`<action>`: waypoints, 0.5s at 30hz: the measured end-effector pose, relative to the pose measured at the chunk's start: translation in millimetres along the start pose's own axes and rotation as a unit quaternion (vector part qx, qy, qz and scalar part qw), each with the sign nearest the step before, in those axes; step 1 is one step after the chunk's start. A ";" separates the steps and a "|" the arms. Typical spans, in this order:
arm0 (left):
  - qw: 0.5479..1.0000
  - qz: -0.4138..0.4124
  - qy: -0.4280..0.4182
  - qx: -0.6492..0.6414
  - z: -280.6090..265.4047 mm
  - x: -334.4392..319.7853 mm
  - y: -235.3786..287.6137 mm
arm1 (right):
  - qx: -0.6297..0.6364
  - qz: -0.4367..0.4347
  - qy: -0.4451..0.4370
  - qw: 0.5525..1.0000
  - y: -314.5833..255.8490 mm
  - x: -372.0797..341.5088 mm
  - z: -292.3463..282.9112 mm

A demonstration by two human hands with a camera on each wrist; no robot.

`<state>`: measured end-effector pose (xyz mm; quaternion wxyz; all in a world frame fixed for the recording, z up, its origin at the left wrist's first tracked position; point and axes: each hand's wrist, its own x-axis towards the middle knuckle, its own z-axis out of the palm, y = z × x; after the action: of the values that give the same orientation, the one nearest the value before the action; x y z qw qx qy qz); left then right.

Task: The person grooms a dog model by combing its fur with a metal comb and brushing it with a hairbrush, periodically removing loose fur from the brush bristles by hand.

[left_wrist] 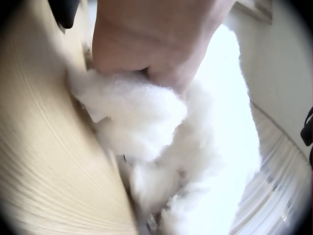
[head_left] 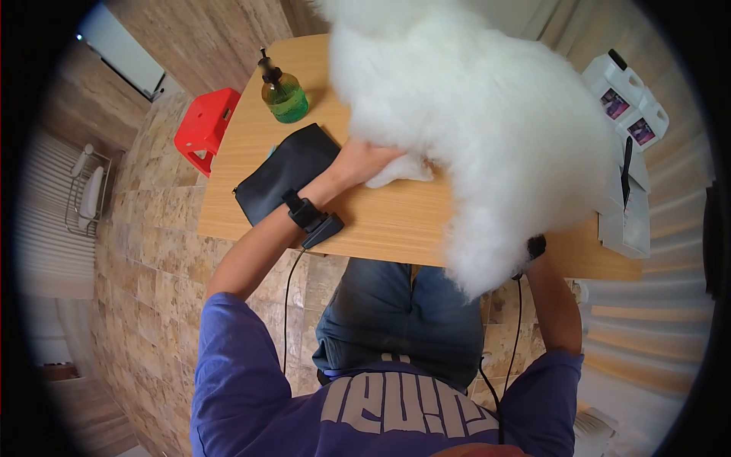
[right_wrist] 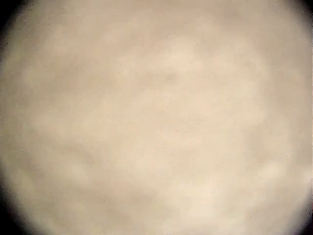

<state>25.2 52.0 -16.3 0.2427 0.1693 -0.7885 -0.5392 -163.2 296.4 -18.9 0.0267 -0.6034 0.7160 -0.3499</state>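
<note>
A large white fluffy animal (head_left: 472, 114), its head out of frame, is on the wooden table (head_left: 396, 221). My left hand (head_left: 369, 161) grips one of its legs just above the paw (head_left: 403, 169), low over the tabletop. The left wrist view shows the back of that hand (left_wrist: 151, 44) against the furry leg (left_wrist: 132, 110), with the fingertips hidden. Long fur covers my right hand; only the forearm and black wrist strap show at the table's front edge. Pale, blurred fur (right_wrist: 156, 117) fills the right wrist view.
A black pouch (head_left: 285, 171) lies under my left forearm, with a green-liquid pump bottle (head_left: 285, 99) behind it. White jugs (head_left: 624, 99) and a white box (head_left: 628, 221) holding a dark-handled item stand at the right. A red stool (head_left: 205, 122) is beyond the left edge; cables hang from both wrists.
</note>
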 end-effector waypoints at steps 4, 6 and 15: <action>0.948 0.226 0.015 0.224 -9.9 1.5 -37.3 | 0.010 0.014 -0.004 1.000 8.9 1.7 -4.3; 0.927 0.254 -0.020 0.276 -26.6 8.3 -38.7 | 0.010 0.028 -0.004 1.000 17.3 2.9 -10.7; 0.964 0.160 -0.016 0.211 -49.9 6.8 -40.8 | 0.025 0.075 0.002 0.997 25.3 -11.4 -21.0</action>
<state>48.0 -4.6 -38.0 0.2716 0.0795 -0.9052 -0.3170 -191.2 317.0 -20.9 0.0664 -0.5466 0.7500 -0.3664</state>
